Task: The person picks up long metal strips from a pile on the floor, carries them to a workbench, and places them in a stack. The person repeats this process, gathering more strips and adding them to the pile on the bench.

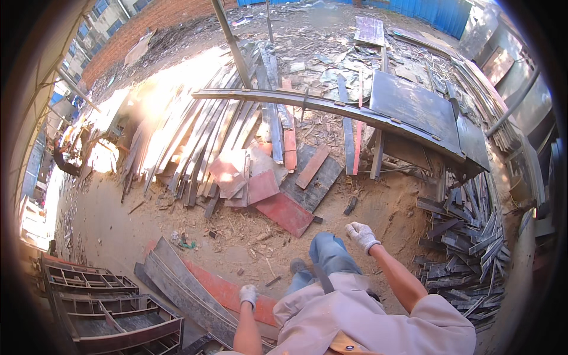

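Left hand: the left hand (248, 294) in a white work glove hangs over the long red-faced plywood board (228, 291) lying flat on the sandy ground (118, 225); fingers curled, holding nothing I can make out.
Right hand: the gloved right hand (361, 236) is raised, loosely closed and empty, just beside the knee in blue jeans (328, 251).
Board: one, red face up, dusty, resting against grey curved planks (177, 284).
Hands counted: two, both gloved.
Nearby: a heap of short grey offcuts (467, 248) to the right.
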`<action>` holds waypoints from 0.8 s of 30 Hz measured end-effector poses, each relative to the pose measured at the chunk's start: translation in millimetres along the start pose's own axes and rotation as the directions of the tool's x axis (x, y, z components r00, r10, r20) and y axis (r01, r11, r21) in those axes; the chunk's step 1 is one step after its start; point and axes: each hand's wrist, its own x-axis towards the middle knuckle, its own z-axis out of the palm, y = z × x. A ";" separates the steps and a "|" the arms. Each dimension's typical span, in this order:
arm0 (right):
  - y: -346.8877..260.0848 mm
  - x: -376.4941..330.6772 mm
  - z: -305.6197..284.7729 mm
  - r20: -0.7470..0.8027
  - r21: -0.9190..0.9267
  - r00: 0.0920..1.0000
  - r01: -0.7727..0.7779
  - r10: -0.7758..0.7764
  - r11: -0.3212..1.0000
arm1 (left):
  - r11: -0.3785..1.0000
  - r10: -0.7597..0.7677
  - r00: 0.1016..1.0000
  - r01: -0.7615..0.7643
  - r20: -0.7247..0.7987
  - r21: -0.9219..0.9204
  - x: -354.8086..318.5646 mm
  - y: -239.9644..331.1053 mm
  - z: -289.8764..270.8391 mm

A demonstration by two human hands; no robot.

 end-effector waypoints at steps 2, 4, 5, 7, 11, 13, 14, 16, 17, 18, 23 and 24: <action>-15.0 73.7 -15.8 -0.107 -0.175 0.992 0.048 -0.068 0.983 | 0.954 0.202 0.977 -0.211 -0.063 -0.215 53.2 135.7 -15.3; -74.5 159.3 -13.4 -0.055 -0.115 0.996 0.064 -0.071 0.991 | 0.855 0.389 0.908 -0.419 -0.156 -0.306 91.7 226.7 -63.6; -82.3 197.9 -24.5 -0.116 -0.247 0.985 0.099 -0.131 0.964 | 0.805 0.456 0.875 -0.484 -0.163 -0.344 95.1 281.1 -47.5; -108.3 283.5 -41.5 -0.060 -0.307 0.991 0.100 -0.124 0.947 | 0.789 0.467 0.876 -0.473 -0.117 -0.392 87.8 344.4 -17.3; -164.8 440.4 -48.4 -0.091 -0.349 0.995 -0.077 0.048 0.934 | 0.886 0.433 0.899 -0.410 0.069 -0.218 72.1 398.2 7.3; -185.4 494.9 -41.9 -0.074 -0.349 0.989 -0.147 0.129 0.925 | 0.907 0.419 0.901 -0.409 0.109 -0.103 70.9 424.7 5.7; -191.8 520.9 -41.0 -0.057 -0.341 0.989 -0.145 0.134 0.929 | 0.909 0.414 0.901 -0.405 0.126 -0.094 73.9 443.6 7.0; -189.6 550.6 -30.3 0.051 -0.310 0.975 -0.193 0.218 0.931 | 0.901 0.430 0.890 -0.434 0.151 -0.005 67.0 474.0 8.9; -184.0 560.7 -29.5 0.097 -0.297 0.960 -0.224 0.263 0.928 | 0.871 0.471 0.867 -0.486 0.165 0.069 71.3 501.2 15.2; -171.4 563.5 -25.5 0.073 -0.279 0.980 -0.160 0.187 0.947 | 0.830 0.517 0.837 -0.542 0.182 0.133 72.9 531.9 25.3; -159.9 544.6 2.4 -0.012 -0.317 0.968 -0.241 0.250 0.917 | 0.667 0.570 0.738 -0.672 0.361 0.322 85.7 678.3 91.0; -162.4 543.7 6.2 -0.012 -0.309 0.964 -0.256 0.265 0.916 | 0.609 0.601 0.690 -0.723 0.404 0.328 93.8 699.5 110.0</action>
